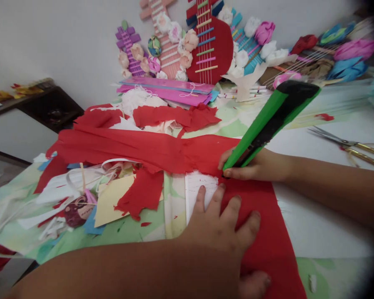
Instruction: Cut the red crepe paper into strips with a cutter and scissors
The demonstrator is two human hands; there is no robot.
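Note:
My right hand (252, 166) is closed round a green and black utility knife (258, 128), held at a slant with its lower end at the torn edge of red crepe paper (264, 220). The blade itself is hidden. With fingers spread, my left hand (218, 224) lies flat on the red paper, its fingertips near the knife's lower end. A white sheet (199, 187) with dark cut marks shows beneath the paper, beside my left fingers. Beyond both hands stretches a long folded strip of the red paper (127, 147).
Gold-handled scissors (352, 145) lie at the right on a white board (324, 224). Paper scraps and a yellow card (112, 199) clutter the left. Several guitar-like crafts, including a red one (210, 54), lean at the back wall. A dark shelf (50, 104) stands at left.

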